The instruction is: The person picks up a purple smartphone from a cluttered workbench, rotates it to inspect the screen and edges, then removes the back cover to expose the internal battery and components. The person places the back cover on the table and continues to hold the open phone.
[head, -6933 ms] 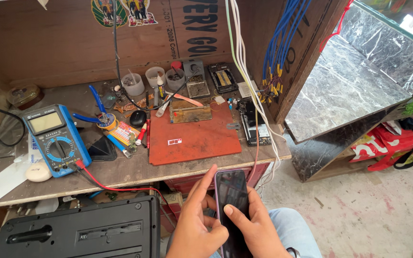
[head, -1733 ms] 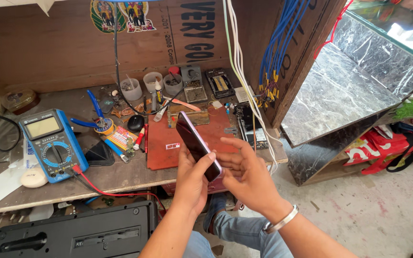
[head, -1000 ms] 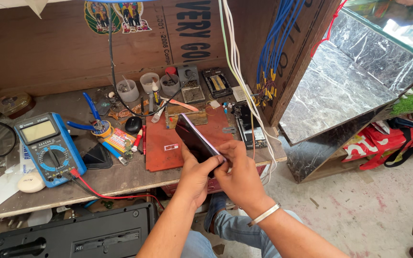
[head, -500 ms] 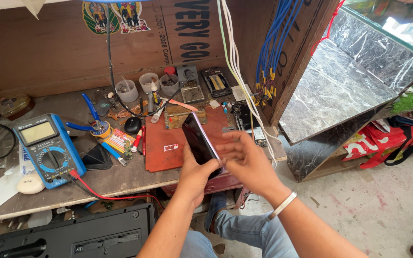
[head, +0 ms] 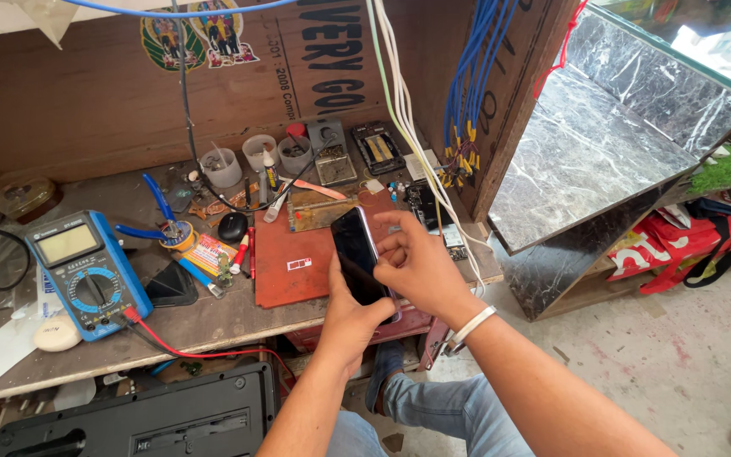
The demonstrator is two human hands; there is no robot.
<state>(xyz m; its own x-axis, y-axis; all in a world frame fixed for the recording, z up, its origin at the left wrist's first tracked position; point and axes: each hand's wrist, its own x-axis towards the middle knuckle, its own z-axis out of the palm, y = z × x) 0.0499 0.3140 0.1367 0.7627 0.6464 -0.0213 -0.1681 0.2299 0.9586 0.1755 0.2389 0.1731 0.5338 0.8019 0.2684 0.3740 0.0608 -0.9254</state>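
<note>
Head cam view: both hands are on a dark phone (head: 357, 258), held up over the tabletop's front edge, above the red mat (head: 298, 267). Left hand (head: 350, 317) cradles it from underneath, right hand (head: 416, 267) pinches its right side. Blue multimeter (head: 86, 275) sits off toward the left end

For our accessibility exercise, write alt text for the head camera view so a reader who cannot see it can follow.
Both hands hold a dark smartphone above a red work mat: the left hand grips it from below, the right hand holds its side. The cluttered wooden bench also holds a blue multimeter and small white cups.
</note>
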